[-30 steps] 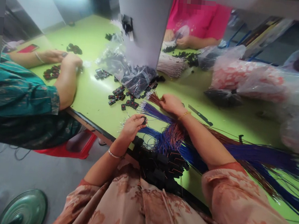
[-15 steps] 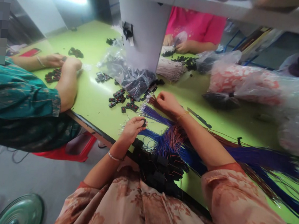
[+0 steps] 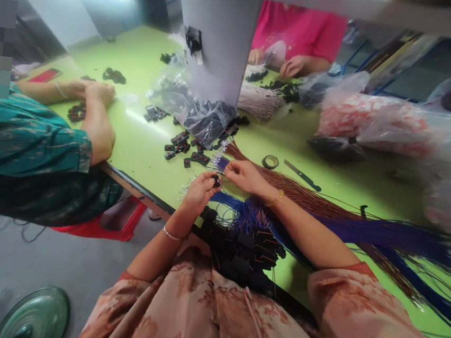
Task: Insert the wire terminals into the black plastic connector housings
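My left hand point(image 3: 198, 192) is closed around a small black connector point(image 3: 217, 181) held just above the table's near edge. My right hand point(image 3: 244, 175) sits right beside it, fingers pinched together, seemingly on a thin wire that I cannot make out clearly. Under my right forearm lie long bundles of brown wires point(image 3: 287, 188) and blue wires point(image 3: 382, 234) spread across the green table point(image 3: 140, 145). A heap of black connectors with wires attached point(image 3: 245, 250) rests at the table edge against my lap.
Loose black connectors point(image 3: 183, 146) and a plastic bag of them point(image 3: 199, 113) lie ahead. A tape roll point(image 3: 270, 162) and a black blade point(image 3: 302, 175) lie to the right. A person in teal works at the left, another in pink behind a grey post point(image 3: 222, 41). Bagged goods point(image 3: 373, 122) sit right.
My right hand has drawn back from the tips of the brown wire bundle toward my left hand and now meets it at the connector. The tape roll has come into sight.
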{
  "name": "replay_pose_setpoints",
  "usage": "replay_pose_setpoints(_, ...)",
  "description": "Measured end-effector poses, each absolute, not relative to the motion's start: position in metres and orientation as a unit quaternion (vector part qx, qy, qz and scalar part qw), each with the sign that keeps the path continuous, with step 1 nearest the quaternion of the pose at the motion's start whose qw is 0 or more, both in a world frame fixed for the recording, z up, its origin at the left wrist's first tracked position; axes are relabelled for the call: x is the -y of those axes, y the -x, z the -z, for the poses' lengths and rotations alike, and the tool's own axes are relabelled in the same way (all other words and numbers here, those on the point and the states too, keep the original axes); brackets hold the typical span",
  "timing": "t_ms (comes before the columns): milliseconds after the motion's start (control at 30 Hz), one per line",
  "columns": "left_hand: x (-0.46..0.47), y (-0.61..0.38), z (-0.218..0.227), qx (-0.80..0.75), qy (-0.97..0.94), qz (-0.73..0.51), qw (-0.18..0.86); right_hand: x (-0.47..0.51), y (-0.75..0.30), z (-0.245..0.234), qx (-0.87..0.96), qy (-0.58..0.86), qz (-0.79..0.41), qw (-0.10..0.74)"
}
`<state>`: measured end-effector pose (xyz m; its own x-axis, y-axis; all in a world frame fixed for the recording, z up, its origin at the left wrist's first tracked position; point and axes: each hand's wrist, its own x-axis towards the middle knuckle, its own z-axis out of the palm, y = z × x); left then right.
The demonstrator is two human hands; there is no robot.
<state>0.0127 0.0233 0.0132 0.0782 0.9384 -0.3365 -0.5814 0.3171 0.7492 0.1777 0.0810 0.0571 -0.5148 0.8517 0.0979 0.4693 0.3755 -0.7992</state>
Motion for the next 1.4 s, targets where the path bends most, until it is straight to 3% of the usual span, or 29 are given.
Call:
replay_pose_setpoints(233,-0.023,-0.014,-0.014,-0.403,-0.215,-0.543,0.705,-0.064,-0.180,-0.058,0.815,0.441,-0.302,0.222)
replay_pose_setpoints(700,-0.022,-0.015,-0.017,-0.416,-0.246,-0.536,0.692,-0.065,-0.175,-0.055,0.814,0.471,-0.283,0.188)
replay_pose_setpoints(1200,-0.019,-0.019,-0.020,-0.473,-0.270,-0.519,0.659,-0.057,-0.178,-0.050,0.841,0.423,-0.273,0.199)
replay_pose_setpoints(1400,0.015,-0.044,-0.050,-0.490,-0.430,-0.552,0.521,-0.075,-0.187,-0.055,0.803,0.424,-0.376,0.187)
